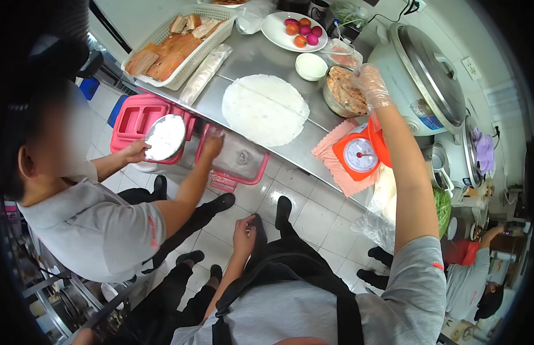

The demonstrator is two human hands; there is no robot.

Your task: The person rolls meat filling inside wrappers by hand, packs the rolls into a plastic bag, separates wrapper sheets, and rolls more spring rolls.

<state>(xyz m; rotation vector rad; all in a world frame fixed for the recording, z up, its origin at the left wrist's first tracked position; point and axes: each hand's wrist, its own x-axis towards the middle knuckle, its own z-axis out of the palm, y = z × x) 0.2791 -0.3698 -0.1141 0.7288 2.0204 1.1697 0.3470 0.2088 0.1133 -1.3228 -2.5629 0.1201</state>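
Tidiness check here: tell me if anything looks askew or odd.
Only the cloth stands out slightly: it lies rumpled and askew under the scale, close to the counter's edge. No clear spill shows.

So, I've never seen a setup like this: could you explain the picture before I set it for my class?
There is no machine here, just a person working with their hands. The single picture comes from a camera on their head, looking down.

Their right hand, in a clear glove, is at the metal bowl of chopped food; whether it grips any is hard to tell. Their left hand is away from the table, with nothing visible in it.

On the table are a white round sheet, an orange scale, a plate and a basket of meat.

At the left, a co-worker holds a dish of white stuff.
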